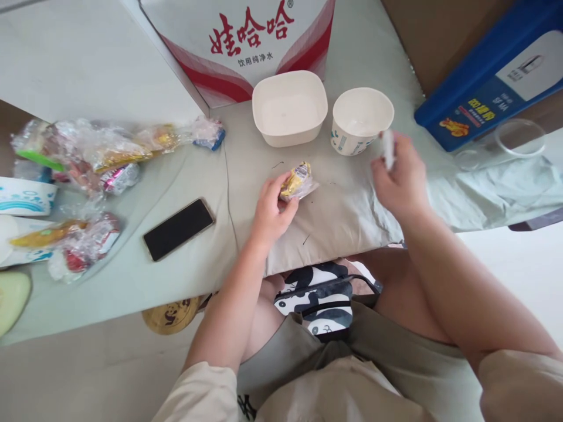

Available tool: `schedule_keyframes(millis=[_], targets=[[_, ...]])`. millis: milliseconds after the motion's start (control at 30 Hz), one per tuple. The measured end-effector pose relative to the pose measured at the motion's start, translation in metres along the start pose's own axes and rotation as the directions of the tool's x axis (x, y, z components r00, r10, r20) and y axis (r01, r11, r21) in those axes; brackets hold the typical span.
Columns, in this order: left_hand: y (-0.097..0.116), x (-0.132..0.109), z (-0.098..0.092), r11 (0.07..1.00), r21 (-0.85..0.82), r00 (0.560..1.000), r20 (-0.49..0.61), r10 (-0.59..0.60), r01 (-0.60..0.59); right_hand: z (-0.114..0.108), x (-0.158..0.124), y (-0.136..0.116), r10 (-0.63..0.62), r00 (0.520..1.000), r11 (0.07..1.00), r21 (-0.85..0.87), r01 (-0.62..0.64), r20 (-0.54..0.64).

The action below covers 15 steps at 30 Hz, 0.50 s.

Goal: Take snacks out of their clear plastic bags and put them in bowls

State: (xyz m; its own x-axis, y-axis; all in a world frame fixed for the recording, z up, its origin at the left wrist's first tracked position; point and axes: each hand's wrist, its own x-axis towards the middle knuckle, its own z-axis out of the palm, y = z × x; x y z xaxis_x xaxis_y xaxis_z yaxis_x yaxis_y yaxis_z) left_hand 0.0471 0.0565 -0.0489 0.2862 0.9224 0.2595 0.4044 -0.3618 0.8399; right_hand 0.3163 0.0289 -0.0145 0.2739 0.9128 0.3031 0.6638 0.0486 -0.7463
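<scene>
My left hand [273, 208] is closed around a small crinkled packet [299, 180] in yellow and clear plastic, just above the cloth-covered table. What is inside the packet cannot be made out. Pinched in my right hand [403, 179] is a small white object [387, 150], its kind unclear, beside the near right rim of a paper cup [347, 138]. That cup is white with a blue-green print and stands upright. To its left, behind the packet, sits a white square-sided bowl [290, 135] with rounded corners; no contents show in it.
Several plastic-wrapped bundles [118, 149] lie at the left, near paper cups [26, 196]. A black phone [179, 230] rests nearer the middle. Behind the bowl stands a white-and-red carton [246, 76]. At the right are a blue container [484, 82] and a clear plastic cup [519, 140].
</scene>
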Motion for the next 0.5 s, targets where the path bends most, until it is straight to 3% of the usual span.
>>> schedule_keyframes(millis=[67,167,267,333,433,500], targets=[[-0.002,-0.002,0.000,0.996,0.082,0.997,-0.063,0.046,-0.040,0.001,-0.001,0.002,-0.015,0.989,0.960,-0.274,0.054,0.144],[-0.008,-0.002,0.001,1.000,0.023,0.990,-0.137,0.016,-0.013,0.006,-0.003,0.005,0.031,0.974,0.906,-0.418,0.066,0.223],[-0.011,0.001,0.005,0.986,-0.156,0.990,-0.113,-0.082,0.064,0.013,-0.008,0.001,-0.101,0.968,0.936,-0.309,0.171,0.232],[-0.010,0.003,0.007,0.971,-0.215,0.990,-0.066,-0.125,0.109,0.017,-0.013,-0.007,-0.239,0.924,0.946,-0.143,0.291,0.300],[-0.003,0.005,0.008,0.981,-0.160,0.986,-0.104,-0.131,0.114,0.024,-0.021,-0.018,-0.324,0.854,0.936,0.008,0.351,0.407],[0.002,0.005,0.006,0.997,-0.048,0.982,-0.179,-0.062,0.054,0.027,-0.023,-0.022,-0.297,0.855,0.947,0.015,0.321,0.426]])
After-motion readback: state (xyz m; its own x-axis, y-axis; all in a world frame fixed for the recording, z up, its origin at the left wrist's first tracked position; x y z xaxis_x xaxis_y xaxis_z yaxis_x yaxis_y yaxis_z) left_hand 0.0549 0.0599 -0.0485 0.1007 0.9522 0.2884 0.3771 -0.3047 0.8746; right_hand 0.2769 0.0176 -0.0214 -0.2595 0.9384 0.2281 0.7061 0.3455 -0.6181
